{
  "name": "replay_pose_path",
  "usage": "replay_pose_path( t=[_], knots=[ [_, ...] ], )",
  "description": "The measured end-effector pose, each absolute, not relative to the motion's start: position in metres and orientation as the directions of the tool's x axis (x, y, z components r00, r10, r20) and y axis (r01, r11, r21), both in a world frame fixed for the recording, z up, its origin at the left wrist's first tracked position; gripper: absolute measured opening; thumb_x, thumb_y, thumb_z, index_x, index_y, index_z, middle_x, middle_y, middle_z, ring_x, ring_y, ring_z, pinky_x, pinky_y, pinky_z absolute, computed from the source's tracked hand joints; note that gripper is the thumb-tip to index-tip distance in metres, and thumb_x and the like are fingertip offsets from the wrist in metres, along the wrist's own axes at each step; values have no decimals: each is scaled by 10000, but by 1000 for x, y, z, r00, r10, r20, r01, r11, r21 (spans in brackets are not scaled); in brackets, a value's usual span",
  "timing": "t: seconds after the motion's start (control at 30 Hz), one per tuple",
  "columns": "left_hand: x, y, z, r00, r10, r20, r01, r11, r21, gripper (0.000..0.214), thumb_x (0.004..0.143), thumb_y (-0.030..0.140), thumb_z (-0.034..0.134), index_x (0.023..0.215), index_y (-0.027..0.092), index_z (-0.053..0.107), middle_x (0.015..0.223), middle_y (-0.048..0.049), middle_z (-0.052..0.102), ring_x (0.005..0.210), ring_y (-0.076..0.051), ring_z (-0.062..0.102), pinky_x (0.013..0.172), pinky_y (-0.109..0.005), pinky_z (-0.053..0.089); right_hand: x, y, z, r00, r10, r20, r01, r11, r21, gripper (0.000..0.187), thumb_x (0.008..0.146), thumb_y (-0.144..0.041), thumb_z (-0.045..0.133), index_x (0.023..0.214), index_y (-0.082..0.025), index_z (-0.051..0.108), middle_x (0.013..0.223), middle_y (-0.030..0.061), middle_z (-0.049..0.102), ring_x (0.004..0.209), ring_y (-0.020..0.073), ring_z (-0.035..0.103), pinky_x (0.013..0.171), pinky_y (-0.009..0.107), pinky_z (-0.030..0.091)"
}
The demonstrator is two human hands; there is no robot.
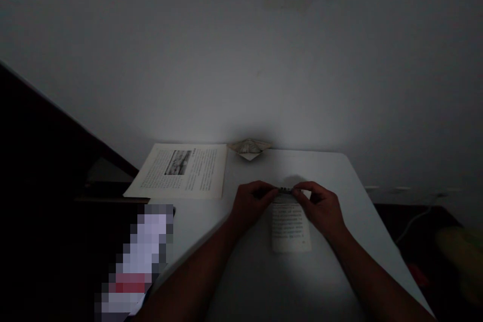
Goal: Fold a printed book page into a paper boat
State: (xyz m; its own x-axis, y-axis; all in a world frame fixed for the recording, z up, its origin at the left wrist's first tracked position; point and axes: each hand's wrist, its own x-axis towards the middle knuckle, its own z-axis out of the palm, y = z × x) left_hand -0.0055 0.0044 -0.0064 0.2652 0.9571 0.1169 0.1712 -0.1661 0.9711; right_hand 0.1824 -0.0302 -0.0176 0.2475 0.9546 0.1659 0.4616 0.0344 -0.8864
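Note:
Between my two hands is a small sheet of printed paper [290, 226], its top edge raised and its lower part hanging toward me. My left hand [253, 205] pinches the upper left of that edge between thumb and fingers. On the other side, my right hand [320, 205] pinches the upper right the same way. A dark strip shows along the top of the paper, where it seems folded or rolled over. Beyond my hands, a folded paper boat [249, 148] stands at the back of the white table by the wall.
A larger printed sheet with a picture [211, 171] lies at the table's back left. A blurred-out bright screen [141, 251] sits at the left edge. The grey wall [188, 50] rises behind the table [320, 161]. At the right, a pale cable [413, 221] runs past the edge.

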Motion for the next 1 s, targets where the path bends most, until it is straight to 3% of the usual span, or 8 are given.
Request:
replay_pose_path(
  t=[0.2, 0.73, 0.8, 0.87, 0.93, 1.0],
  knots=[
    [-6, 5, -7, 263, 964, 45, 136, -83, 987, 201, 728, 317, 675, 808, 135, 703, 752, -48, 713, 676, -156, 645, 639, -256, 506, 182, -31, -11, 262, 943, 205, 431, 76, -899, 239, 739, -413, 656, 803, -184, 676, 458, -54, 430, 394, 77, 296, 371, 227, 225],
    [-7, 5, -7, 256, 961, 105, 159, -148, 976, 158, 731, 297, 673, 777, 149, 706, 726, -35, 702, 656, -146, 633, 619, -240, 494, 183, -31, -15, 237, 958, 160, 388, 58, -920, 245, 758, -414, 649, 848, -187, 672, 468, -50, 460, 390, 86, 346, 373, 234, 263],
    [-7, 5, -7, 263, 956, 129, 184, -181, 966, 146, 737, 288, 666, 761, 150, 707, 703, -33, 694, 636, -141, 622, 598, -233, 481, 184, -31, -17, 222, 953, 204, 405, 100, -909, 222, 768, -390, 646, 872, -195, 669, 566, -18, 556, 470, 112, 463, 435, 247, 364],
    [-7, 4, -6, 279, 944, 178, 223, -244, 944, 128, 741, 275, 660, 749, 157, 710, 683, -30, 689, 611, -132, 606, 585, -229, 469, 184, -30, -16, 180, 937, 299, 433, 198, -879, 173, 784, -349, 636, 879, -207, 663, 772, 28, 643, 677, 157, 581, 612, 295, 469],
    [-7, 3, -6, 310, 922, 234, 251, -316, 915, 120, 751, 267, 648, 751, 166, 714, 680, -27, 688, 593, -121, 592, 587, -226, 461, 183, -29, -14, 106, 913, 393, 470, 303, -829, 131, 800, -305, 620, 886, -217, 663, 905, 52, 652, 854, 191, 596, 765, 349, 477],
    [-6, 3, -6, 347, 896, 278, 268, -378, 886, 127, 770, 265, 628, 767, 172, 715, 688, -27, 689, 586, -114, 584, 592, -224, 457, 182, -28, -11, 22, 894, 448, 509, 376, -774, 115, 804, -274, 612, 889, -227, 672, 885, 56, 653, 872, 202, 590, 779, 370, 476]
  ],
)
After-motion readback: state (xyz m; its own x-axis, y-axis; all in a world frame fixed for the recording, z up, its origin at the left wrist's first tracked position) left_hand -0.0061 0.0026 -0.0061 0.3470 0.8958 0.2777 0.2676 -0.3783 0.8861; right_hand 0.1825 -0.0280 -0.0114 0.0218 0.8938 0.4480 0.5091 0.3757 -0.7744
